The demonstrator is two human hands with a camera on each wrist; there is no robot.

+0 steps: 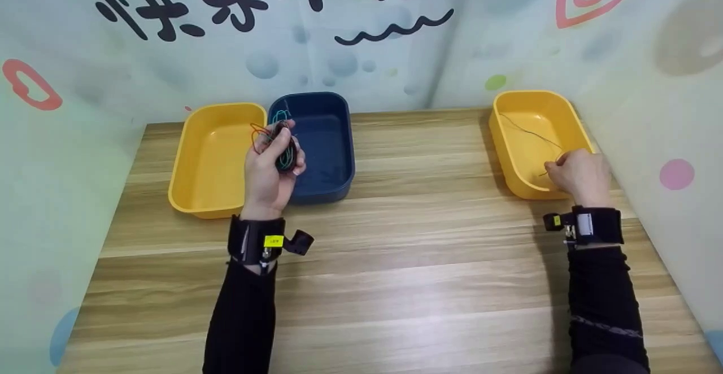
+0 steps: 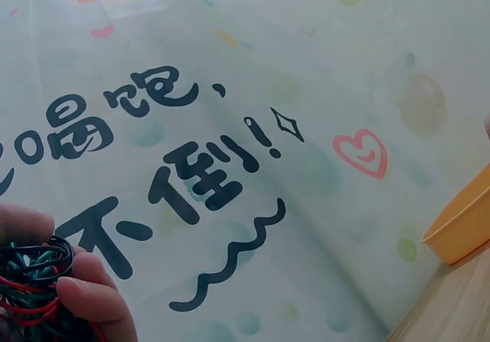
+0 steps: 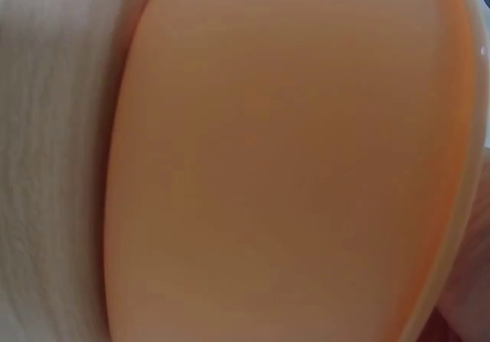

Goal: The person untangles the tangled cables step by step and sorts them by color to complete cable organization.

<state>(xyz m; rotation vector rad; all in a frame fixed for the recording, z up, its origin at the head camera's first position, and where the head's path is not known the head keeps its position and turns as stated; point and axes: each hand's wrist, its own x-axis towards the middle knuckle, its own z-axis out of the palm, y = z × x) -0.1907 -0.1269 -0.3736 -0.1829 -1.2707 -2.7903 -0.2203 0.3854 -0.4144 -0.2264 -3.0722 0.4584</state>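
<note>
Left of centre, my left hand (image 1: 270,165) curls round a wire bundle (image 1: 286,157); at right, my right hand (image 1: 582,176), fingers bent, seems to pinch a thin wire (image 1: 530,132) trailing up the yellow bin (image 1: 534,104). I judge this a pick-up, next needing a gentle lift

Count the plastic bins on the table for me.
3. The left yellow bin, the blue bin right beside it, and the right yellow bin, standing apart with one near corner partly covered. I see no others.
</note>
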